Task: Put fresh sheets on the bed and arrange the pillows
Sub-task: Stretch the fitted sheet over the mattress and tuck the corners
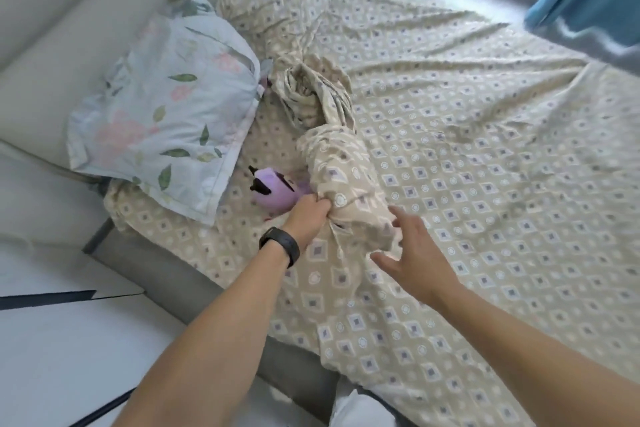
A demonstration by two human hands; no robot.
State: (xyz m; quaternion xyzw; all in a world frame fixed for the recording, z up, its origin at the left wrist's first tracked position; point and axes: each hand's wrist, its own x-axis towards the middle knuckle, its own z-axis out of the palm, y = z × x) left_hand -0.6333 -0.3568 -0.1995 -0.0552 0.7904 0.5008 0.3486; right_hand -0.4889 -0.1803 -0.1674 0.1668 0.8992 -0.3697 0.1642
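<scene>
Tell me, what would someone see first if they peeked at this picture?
Probably the left hand gripping a twisted bundle of beige patterned sheet in the middle of the bed, with the right hand open just beside it. Next, the purple plush toy lying left of the bundle, under the corner of a floral pillow that leans near the headboard.

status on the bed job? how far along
Early to midway. Done: the patterned sheet lies over most of the mattress, wrinkled. In hand: the left hand grips a twisted, bunched roll of sheet near the head; the right hand is open beside it. Left: spread that roll, smooth the creases, move the purple plush toy, and straighten the floral pillow, which lies askew.
</scene>
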